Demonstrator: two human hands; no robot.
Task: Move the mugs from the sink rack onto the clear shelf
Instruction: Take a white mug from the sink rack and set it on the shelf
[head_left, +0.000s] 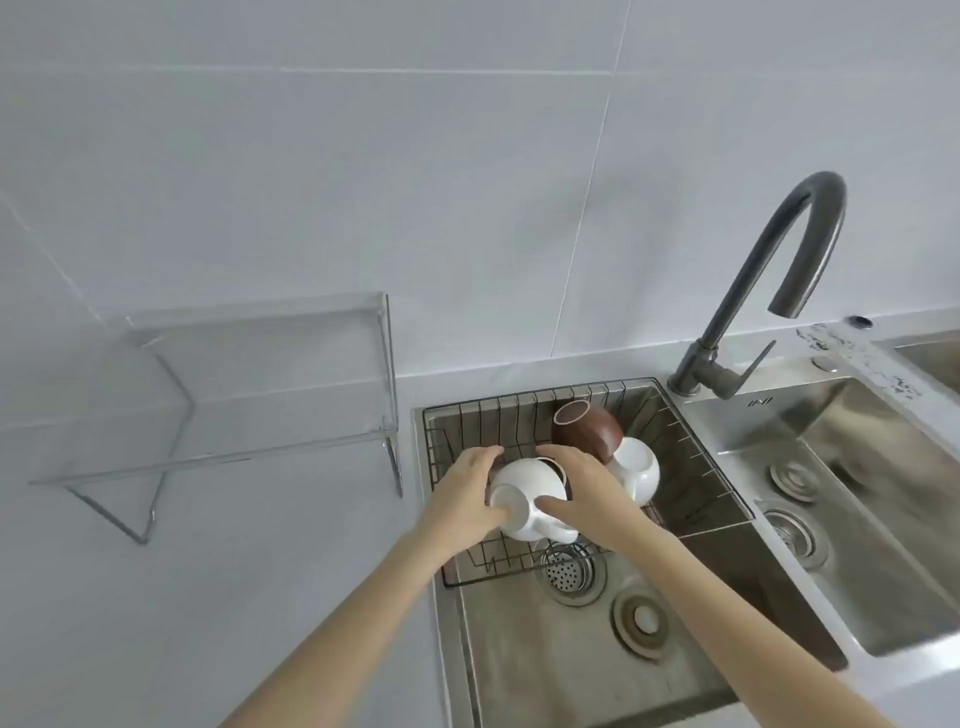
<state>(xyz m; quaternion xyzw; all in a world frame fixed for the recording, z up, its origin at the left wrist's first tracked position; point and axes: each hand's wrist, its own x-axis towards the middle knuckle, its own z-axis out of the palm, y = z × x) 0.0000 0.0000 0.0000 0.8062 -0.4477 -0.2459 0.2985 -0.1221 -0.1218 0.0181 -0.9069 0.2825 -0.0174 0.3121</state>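
White glazed ceramic mug (524, 496), round-bellied, lying on its side in the black wire sink rack (691, 462), mouth toward the camera and lower left, handle at the lower right near the rack's front edge. Long axis running from near-left to far-right, roughly across the line between the two palms. Clasped from both sides: left hand (462, 499) wrapped on the left flank with the thumb at the rim, right hand (582, 493) pressed on the right flank, thumb across the front. Both hands closed on this one mug, equally near; neither empty.

Just behind, touching or nearly so, a brown glazed mug (589, 428) tipped on its side, mouth to the far left; beside it on the right, a second white mug (636, 470), partly hidden by the right hand.

Well to the left and higher, standing on the pale tabletop (260, 597), the clear acrylic shelf (249, 384), no mugs on it. Likely next move: up and leftward, left hand leading.
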